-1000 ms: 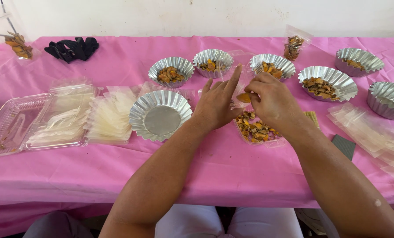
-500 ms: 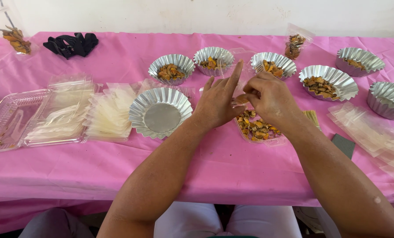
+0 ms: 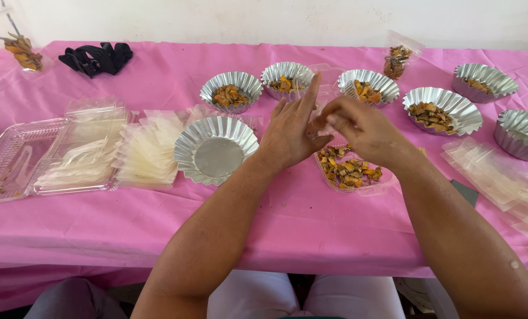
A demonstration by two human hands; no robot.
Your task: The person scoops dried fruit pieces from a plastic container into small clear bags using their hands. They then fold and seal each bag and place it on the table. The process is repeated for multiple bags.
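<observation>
A clear plastic tray (image 3: 351, 174) lies flat on the pink cloth just below the hands, holding a loose heap of orange, yellow and brown dried pieces (image 3: 348, 168). Its far end is hidden under the right hand (image 3: 363, 127). Just left of it sits 1 empty fluted foil cup (image 3: 215, 149), upright, its flat base bare and shiny. What the fingertips pinch cannot be made out.

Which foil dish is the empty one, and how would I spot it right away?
Start at the pink tablecloth and find the person's left hand. Just left of it sits the empty fluted silver foil dish, beside stacked clear plastic bags. Unlike the other foil dishes, it shows a bare bottom with no dried orange-brown pieces.
</observation>
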